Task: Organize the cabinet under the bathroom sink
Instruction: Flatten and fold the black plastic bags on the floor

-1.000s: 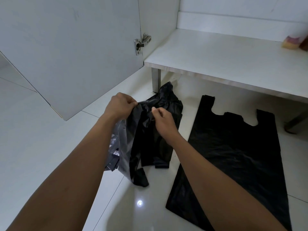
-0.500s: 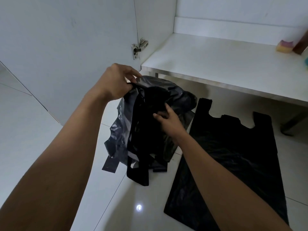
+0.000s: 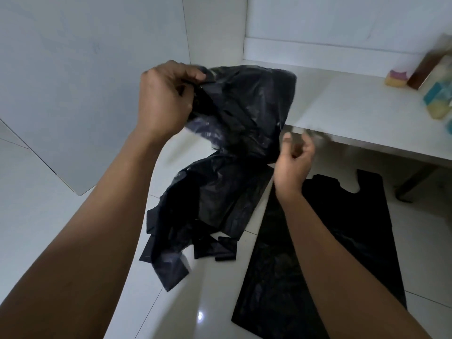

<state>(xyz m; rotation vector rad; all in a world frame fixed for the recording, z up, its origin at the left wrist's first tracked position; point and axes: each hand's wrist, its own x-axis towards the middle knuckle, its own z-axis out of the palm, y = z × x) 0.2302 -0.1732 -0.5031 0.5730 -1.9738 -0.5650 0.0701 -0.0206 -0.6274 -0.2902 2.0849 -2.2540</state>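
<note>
My left hand [image 3: 166, 99] grips the top of a bunch of crumpled black plastic bags [image 3: 227, 152] and holds it up in front of the open cabinet. The bags hang down with their handles trailing on the tiled floor. My right hand [image 3: 293, 162] hovers beside the bunch's right edge, blurred, with fingers loosely curled and nothing in them. A second black bag [image 3: 342, 241] lies spread flat on the floor to the right, under my right forearm.
The white cabinet shelf [image 3: 354, 113] stretches across the upper right. A small sponge [image 3: 395, 78], a brown box [image 3: 428, 67] and some teal items [image 3: 437, 99] sit at its far right. The open cabinet door [image 3: 85, 81] stands at the left.
My left hand has lifted the bunch of bags higher off the floor. My right hand has let go of the bags and moved out to the right.
</note>
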